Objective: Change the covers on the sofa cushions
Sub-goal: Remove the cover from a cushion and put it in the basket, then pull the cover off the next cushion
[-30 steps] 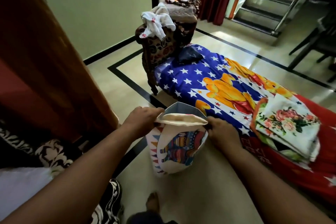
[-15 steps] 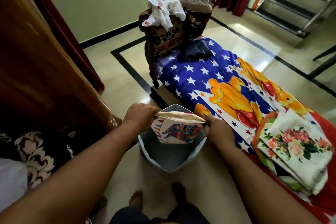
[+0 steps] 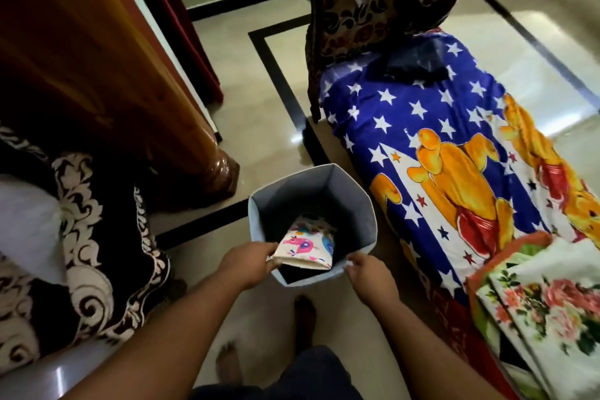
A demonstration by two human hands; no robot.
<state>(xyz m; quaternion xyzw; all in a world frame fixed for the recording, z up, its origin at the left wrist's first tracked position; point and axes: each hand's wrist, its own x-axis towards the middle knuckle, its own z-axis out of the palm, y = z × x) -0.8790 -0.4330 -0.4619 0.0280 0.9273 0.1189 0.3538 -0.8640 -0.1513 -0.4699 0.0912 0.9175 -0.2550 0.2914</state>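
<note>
- Since a second ago, bin (image 3: 311,178) stands opened out on the floor; printed panel (image 3: 305,245) now tilts down inside it.
- Left hand (image 3: 248,265) pinches the panel's near corner, likely seating it as the base.
- Right hand (image 3: 368,273) grips the bin's near rim, steadying it.
- Right of the bin: folded floral covers (image 3: 545,308) on a starred sheet (image 3: 422,127).
</note>
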